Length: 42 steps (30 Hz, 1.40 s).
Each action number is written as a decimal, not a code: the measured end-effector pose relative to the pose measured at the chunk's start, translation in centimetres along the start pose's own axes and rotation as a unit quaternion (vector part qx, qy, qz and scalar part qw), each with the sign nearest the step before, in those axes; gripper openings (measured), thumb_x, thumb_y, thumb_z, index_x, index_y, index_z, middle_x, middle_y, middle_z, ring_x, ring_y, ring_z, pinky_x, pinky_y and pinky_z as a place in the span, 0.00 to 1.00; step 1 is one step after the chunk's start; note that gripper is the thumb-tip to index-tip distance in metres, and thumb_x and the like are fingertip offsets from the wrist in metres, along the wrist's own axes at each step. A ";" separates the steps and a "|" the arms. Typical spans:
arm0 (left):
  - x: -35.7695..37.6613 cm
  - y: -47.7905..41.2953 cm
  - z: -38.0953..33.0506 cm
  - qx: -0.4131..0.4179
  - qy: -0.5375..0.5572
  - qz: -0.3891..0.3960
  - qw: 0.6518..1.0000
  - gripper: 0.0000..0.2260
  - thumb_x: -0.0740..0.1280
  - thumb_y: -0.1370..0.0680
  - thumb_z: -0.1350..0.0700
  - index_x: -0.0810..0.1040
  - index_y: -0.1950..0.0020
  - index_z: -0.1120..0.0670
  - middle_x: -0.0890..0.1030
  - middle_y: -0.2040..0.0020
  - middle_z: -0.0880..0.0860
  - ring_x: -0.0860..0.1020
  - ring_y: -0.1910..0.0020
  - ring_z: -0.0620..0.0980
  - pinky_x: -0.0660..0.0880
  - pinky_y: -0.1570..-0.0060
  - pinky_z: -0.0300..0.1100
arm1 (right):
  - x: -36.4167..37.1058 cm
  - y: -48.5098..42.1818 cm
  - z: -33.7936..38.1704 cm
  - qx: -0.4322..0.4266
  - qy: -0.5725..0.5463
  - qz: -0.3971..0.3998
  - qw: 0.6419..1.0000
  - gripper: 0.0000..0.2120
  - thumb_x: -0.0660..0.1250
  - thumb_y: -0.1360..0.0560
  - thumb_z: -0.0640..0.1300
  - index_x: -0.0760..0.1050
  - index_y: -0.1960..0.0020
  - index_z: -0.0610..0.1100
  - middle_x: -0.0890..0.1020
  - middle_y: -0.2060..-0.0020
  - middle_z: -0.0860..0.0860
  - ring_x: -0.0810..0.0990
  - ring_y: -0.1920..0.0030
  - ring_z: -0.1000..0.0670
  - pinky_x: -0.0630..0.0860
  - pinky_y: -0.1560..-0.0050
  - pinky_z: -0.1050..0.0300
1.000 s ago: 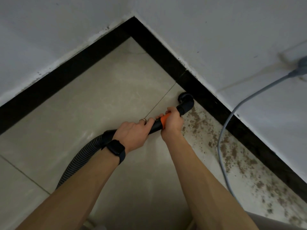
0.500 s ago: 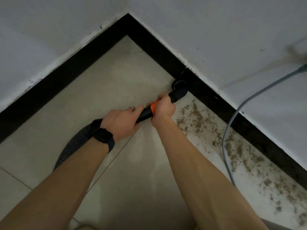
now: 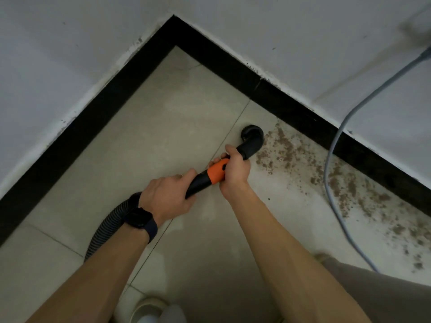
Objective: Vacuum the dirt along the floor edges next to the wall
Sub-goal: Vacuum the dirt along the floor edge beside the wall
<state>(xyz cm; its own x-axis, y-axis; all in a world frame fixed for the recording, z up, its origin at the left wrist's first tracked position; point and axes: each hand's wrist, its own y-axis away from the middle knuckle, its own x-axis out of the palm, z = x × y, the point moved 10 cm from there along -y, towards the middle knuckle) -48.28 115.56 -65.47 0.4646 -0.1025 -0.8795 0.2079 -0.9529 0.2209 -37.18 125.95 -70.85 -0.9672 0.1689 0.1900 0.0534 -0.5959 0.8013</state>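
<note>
A black vacuum nozzle [image 3: 252, 136] with a round brush head sits on the pale floor tiles, a short way out from the black skirting board [image 3: 303, 117]. My right hand [image 3: 234, 171] grips the wand at its orange collar [image 3: 217, 174]. My left hand [image 3: 168, 197], with a dark watch on the wrist, holds the black wand lower down where the ribbed hose [image 3: 105, 229] joins. Brown dirt [image 3: 286, 150] lies scattered right of the nozzle, along the right wall's edge.
A grey power cord [image 3: 331, 164] hangs down the right wall and trails across the dirty floor strip. White walls meet in a corner [image 3: 173, 17] at the top. My grey trouser leg [image 3: 382, 297] is at the bottom right; a pale shoe [image 3: 149, 308] shows at the bottom.
The nozzle has pulled back from the skirting board, where it was pressed half a second ago, and now sits out on the tile left of the dirt. Both hands keep their grip.
</note>
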 end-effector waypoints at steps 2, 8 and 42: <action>0.6 2.3 0.4 0.009 -0.007 0.003 1.000 0.15 0.68 0.25 0.47 0.64 0.45 0.47 0.78 0.62 0.49 0.77 0.69 0.55 0.69 0.71 0.42 | -1.2 1.3 -2.0 0.008 0.003 -0.019 1.000 0.09 0.67 0.21 0.35 0.68 0.47 0.42 0.74 0.69 0.46 0.74 0.76 0.49 0.78 0.69 0.52; 1.5 8.5 1.2 0.048 -0.057 -0.010 0.997 0.22 0.77 0.33 0.50 0.67 0.48 0.48 0.77 0.67 0.47 0.73 0.79 0.50 0.67 0.80 0.37 | -4.1 5.5 -7.4 0.042 -0.016 -0.047 0.998 0.09 0.66 0.22 0.33 0.69 0.46 0.42 0.75 0.71 0.47 0.74 0.76 0.49 0.78 0.71 0.53; 2.2 2.8 -3.0 0.028 -0.042 -0.020 0.999 0.19 0.71 0.28 0.50 0.62 0.48 0.48 0.78 0.64 0.51 0.76 0.75 0.57 0.67 0.74 0.41 | -5.1 1.9 -0.5 -0.013 0.019 -0.084 0.996 0.07 0.64 0.25 0.33 0.69 0.49 0.40 0.73 0.70 0.46 0.71 0.79 0.49 0.74 0.74 0.57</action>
<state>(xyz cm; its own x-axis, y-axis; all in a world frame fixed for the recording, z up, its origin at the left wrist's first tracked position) -44.13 113.51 -65.50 0.3824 -0.0857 -0.9200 0.1758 -0.9708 0.1634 -32.24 123.50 -70.59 -0.9704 0.2394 0.0322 -0.1167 -0.5814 0.8052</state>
